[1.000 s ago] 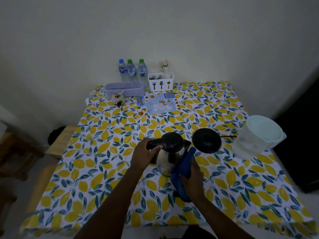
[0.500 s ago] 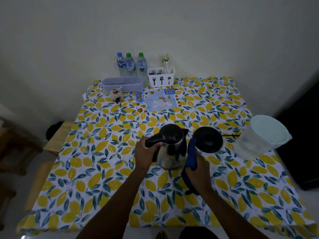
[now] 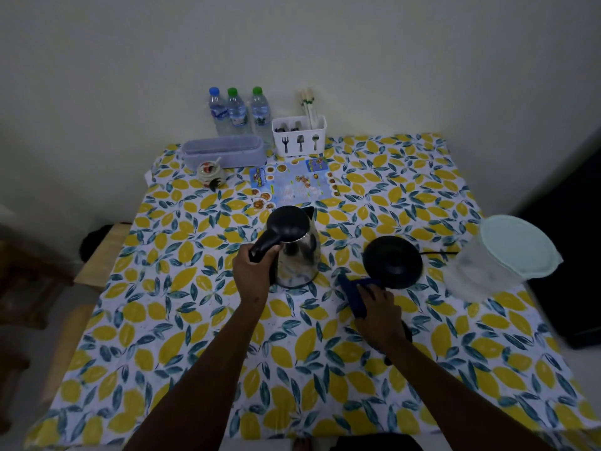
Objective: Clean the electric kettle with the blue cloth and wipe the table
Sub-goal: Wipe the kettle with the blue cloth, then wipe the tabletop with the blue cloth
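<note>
A steel electric kettle (image 3: 299,255) with a black lid and handle stands upright near the middle of the lemon-print table (image 3: 201,336). My left hand (image 3: 253,275) grips its black handle. My right hand (image 3: 377,312) holds the blue cloth (image 3: 353,296), pressed flat on the tablecloth to the right of the kettle and apart from it. The cloth's far end touches the front edge of the round black kettle base (image 3: 392,262).
A pale lidded plastic jug (image 3: 500,255) sits at the right edge, with the base's cord running toward it. At the back stand three water bottles (image 3: 237,110), a cutlery caddy (image 3: 299,135), a grey box (image 3: 222,151), a small jar (image 3: 210,172) and a leaflet (image 3: 292,185).
The right hand has taken the blue cloth off the kettle's side and laid it down on the table by the black base. The kettle, still held by its handle, now stands slightly farther back.
</note>
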A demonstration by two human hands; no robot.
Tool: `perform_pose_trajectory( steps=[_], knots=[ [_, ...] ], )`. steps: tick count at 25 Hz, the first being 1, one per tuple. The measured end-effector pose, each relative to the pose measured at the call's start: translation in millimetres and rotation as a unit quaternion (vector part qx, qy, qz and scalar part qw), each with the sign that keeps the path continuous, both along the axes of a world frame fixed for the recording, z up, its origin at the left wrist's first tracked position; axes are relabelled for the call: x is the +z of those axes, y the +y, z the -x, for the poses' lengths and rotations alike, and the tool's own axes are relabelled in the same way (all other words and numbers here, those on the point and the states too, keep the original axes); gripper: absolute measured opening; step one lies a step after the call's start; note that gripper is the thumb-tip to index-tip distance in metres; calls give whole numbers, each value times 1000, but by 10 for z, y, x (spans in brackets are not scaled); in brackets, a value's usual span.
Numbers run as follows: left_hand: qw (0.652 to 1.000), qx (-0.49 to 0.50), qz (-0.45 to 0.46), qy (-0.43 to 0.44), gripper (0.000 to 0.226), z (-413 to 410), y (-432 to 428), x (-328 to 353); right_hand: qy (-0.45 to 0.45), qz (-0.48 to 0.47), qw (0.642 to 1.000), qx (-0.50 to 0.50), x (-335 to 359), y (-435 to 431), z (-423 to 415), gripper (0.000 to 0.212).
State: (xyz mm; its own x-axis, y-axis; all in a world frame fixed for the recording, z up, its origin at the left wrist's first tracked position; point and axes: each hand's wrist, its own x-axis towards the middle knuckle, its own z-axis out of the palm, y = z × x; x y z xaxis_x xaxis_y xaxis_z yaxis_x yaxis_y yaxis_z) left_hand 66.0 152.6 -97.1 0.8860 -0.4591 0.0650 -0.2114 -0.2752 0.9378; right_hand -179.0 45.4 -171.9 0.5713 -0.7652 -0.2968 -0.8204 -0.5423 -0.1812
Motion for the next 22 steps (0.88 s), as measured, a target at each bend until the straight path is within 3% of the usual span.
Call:
perform_pose_trajectory(
  steps=[4, 6, 8, 10, 12, 16, 22],
  knots=[
    [999, -14, -3, -32, 29, 3, 44, -103, 39, -44, 998, 13, -259, 72, -74, 78],
    [998, -27, -28, -48, 44, 81, 144, -277, 21, -37, 999, -11, -318, 86, -101, 75],
    [994, -41, -89, -49, 68, 237, 334, -462, -3, -22, 999, -43, -326, 112, -131, 68],
    [983, -77, -159, -59, 77, 394, 545, -673, -2, -11, 998, -58, -334, 138, -178, 63],
    [954, -152, -246, -76, 71, 487, 737, -894, 14, -10, 998, -64, -351, 150, -227, 61],
    [848, -297, -426, -103, 60, 611, 982, -1110, -8, -15, 999, -28, -360, 225, -391, 57],
    [829, -274, -474, -116, 64, 739, 1307, -1171, 18, -10, 988, 152, -391, 861, -504, 57]
  ],
)
